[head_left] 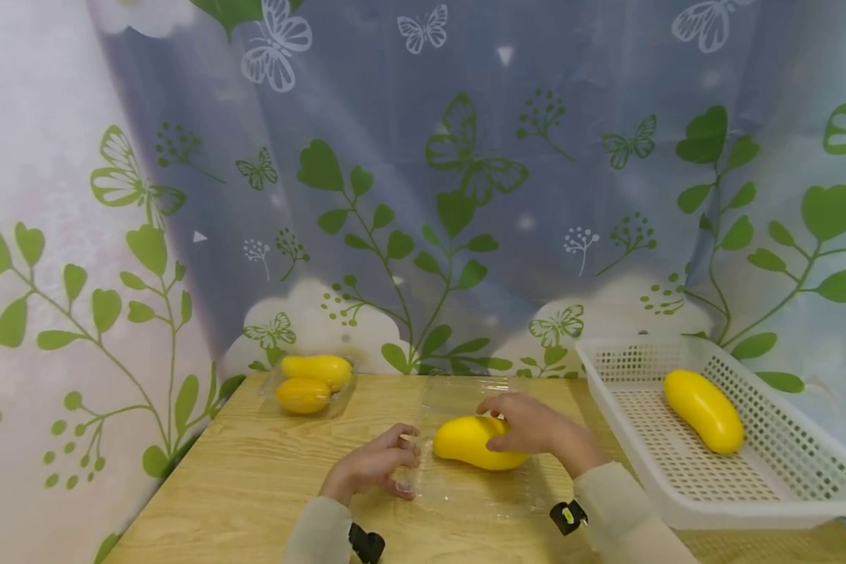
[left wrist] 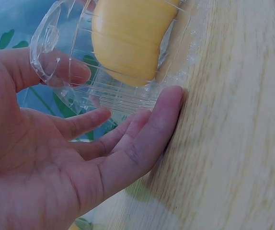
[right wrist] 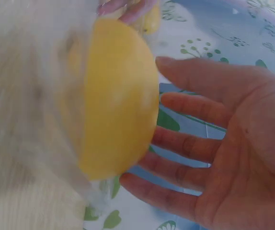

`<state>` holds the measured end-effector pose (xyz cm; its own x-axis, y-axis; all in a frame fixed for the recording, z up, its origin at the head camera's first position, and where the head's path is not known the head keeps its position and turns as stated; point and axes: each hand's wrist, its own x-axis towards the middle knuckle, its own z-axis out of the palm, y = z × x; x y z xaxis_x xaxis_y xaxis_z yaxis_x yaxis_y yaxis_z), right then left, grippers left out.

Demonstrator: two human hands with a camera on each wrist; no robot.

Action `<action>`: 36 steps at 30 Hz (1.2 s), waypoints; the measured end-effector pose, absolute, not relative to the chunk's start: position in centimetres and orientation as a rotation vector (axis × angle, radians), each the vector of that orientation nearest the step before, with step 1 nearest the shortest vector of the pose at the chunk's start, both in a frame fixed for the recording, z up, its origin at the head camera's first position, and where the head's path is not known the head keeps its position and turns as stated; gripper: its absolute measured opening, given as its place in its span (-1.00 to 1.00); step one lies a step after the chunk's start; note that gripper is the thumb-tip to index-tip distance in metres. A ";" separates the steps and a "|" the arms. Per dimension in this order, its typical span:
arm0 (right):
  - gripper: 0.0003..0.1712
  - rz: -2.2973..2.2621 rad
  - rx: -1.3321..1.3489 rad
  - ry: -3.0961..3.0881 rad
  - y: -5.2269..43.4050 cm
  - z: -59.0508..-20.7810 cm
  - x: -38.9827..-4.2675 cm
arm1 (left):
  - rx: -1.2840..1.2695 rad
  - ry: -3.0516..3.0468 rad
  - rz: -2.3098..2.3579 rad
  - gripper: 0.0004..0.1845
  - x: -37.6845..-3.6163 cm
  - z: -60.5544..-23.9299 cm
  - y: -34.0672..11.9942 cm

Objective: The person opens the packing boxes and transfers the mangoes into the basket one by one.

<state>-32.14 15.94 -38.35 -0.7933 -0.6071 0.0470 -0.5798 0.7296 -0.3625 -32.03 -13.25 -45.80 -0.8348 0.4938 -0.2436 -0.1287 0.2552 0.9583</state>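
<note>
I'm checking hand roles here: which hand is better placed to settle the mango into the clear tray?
Right hand: likely, as its fingers already rest on the mango. The left hand pinches the clear tray edge.

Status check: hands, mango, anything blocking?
Left hand pinches clear clamshell box. Right hand rests open on mango inside it. Nothing blocking.

I find no readable text, labels, brands or numbers in any view. The curtain (head_left: 465,196) beyond my hands carries only printed leaves and butterflies, and the small black wrist devices (head_left: 568,517) show nothing I can read.
</note>
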 end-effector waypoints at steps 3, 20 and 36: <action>-0.44 -0.579 -0.978 2.879 15.8 -38.9 -31.9 | 0.331 2.025 1.625 -0.33 -32.0 -45.9 -13.2; -0.43 -0.662 -0.888 2.923 16.2 -40.6 -31.4 | 0.341 2.017 1.618 -0.33 -32.0 -46.0 -13.2; -0.34 -0.661 -0.963 2.902 16.3 -40.7 -31.0 | 0.349 2.030 1.622 -0.35 -32.0 -45.7 -13.3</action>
